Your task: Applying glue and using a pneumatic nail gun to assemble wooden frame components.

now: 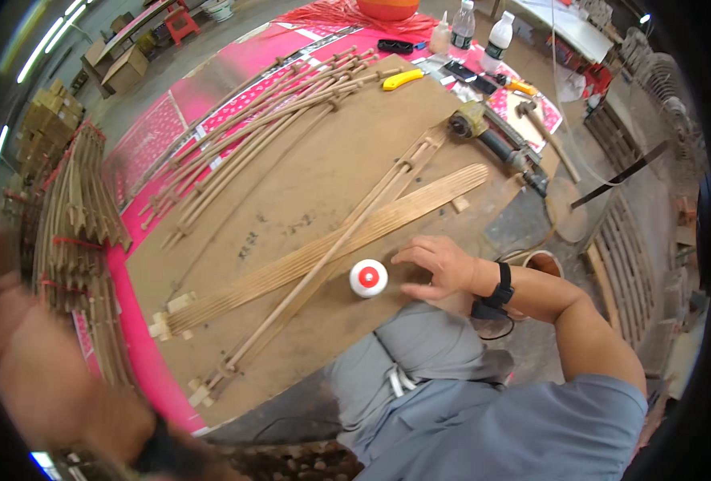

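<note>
Pink sheets [135, 317] border the brown-topped bench [387, 120] on the left and far sides. A pile of knobbed rods [315, 94] lies across its far left part, and tied bundles [74, 208] of wood are beyond its left edge. Toward the far right are a yellow cutter [403, 78], a black case [395, 46], two clear bottles [497, 40], a nail gun [492, 144] and a hammer [549, 140]. Grooved slats [431, 200] run diagonally over the middle, with a long rod [287, 302] crossing them; both lie between the left grip [42, 345] and the white bottle [369, 287]. The left forearm and grip cover part of the bundles from view.

The white bottle is round seen from above, with a red centre and a small pale tip, and appears to stand upright.

It is on the bench near the edge by the person's lap, just beside the rod. The right grip [439, 271] is just to its right, apart from it, fingers loosely bent and thumb held away. The left grip, well apart, is too blurred to tell whether it is spread or pressed together.
</note>
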Demonstrator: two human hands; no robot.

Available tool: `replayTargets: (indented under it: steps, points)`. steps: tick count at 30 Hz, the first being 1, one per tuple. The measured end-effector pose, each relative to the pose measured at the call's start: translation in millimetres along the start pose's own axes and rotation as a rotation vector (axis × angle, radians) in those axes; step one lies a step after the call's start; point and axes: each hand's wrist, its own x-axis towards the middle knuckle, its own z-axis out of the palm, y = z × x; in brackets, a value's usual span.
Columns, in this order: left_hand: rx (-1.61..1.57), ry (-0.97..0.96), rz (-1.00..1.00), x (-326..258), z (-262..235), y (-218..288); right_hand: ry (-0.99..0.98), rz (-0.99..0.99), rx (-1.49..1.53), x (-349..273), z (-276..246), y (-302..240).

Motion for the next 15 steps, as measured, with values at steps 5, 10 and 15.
replayTargets:
  steps: [5, 10, 15]
  points:
    - [0.536, -0.53, -0.838, -105, 84, -109, 0.049, 0.184, 0.084, 16, 27, -26]
    - [0.728, -0.843, -0.357, -211, 88, -199, 0.08, 0.193, 0.168, 21, 45, -26]
    - [0.721, -0.757, -0.624, -226, 106, -219, 0.087, 0.221, 0.197, 20, 44, -26]
